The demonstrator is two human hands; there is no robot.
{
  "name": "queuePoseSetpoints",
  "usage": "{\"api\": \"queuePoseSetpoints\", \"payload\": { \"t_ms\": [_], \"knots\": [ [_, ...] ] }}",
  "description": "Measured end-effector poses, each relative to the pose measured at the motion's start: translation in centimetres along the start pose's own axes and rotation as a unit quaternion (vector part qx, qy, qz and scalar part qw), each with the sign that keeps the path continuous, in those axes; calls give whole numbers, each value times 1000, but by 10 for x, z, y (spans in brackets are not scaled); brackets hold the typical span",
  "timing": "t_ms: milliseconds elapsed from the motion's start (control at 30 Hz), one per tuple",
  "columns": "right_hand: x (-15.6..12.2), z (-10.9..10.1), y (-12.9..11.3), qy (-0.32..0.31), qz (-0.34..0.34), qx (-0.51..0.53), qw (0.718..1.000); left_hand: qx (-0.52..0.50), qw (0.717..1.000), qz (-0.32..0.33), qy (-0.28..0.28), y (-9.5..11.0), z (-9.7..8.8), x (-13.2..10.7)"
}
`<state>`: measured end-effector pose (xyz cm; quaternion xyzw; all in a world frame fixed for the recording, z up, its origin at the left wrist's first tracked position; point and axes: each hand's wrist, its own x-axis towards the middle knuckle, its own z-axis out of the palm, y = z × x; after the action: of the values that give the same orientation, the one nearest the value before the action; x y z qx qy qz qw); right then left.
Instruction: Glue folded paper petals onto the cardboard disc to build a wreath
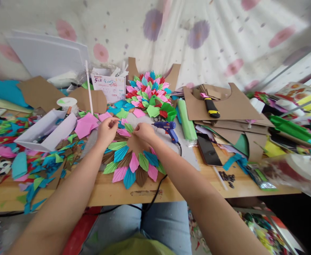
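A round piece of brown cardboard (136,144) lies on a grey board, ringed with pleated paper petals in pink, blue, brown and green. At its far edge, my right hand (146,133) is closed, fingertips pinched at the end of a light green pleated petal (129,128). My left hand (108,131) hovers over the left side of the ring with fingers bent together; whatever they hold, if anything, is too small to make out. A blue hot glue gun (167,129) rests on the board just beyond my right hand, its black cord trailing down over the table edge.
Paper scraps (47,166) and a white tray (45,132) cover the left. Behind stands a multicoloured paper flower piece (148,90). At right are stacked cardboard (224,106) with a yellow-black cutter (211,107), a phone (209,150) and a green paper roll (186,120).
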<state>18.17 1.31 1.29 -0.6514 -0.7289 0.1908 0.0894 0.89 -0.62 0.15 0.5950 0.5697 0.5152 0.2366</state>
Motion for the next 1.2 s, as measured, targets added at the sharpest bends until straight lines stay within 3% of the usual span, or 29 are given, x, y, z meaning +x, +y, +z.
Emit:
{"api": "queuePoseSetpoints", "payload": {
  "t_ms": [300,367,500,833,1033,1200],
  "knots": [
    [0,-4,-2,-2,2,-5,1000,46,999,1,-17,2,-2,0],
    [-1,-5,-4,3,3,-9,1000,84,993,57,-62,3,-1,-1],
    [-2,-8,-4,-6,-3,-1,1000,173,956,164,-174,5,3,-1],
    [0,-7,6,-10,-15,73,997,297,910,170,-234,10,13,17],
    [-18,-9,13,12,-38,117,992,298,915,166,-218,11,19,29],
    [-36,-14,27,12,-52,128,990,288,908,179,-246,8,22,40]
  ]
}}
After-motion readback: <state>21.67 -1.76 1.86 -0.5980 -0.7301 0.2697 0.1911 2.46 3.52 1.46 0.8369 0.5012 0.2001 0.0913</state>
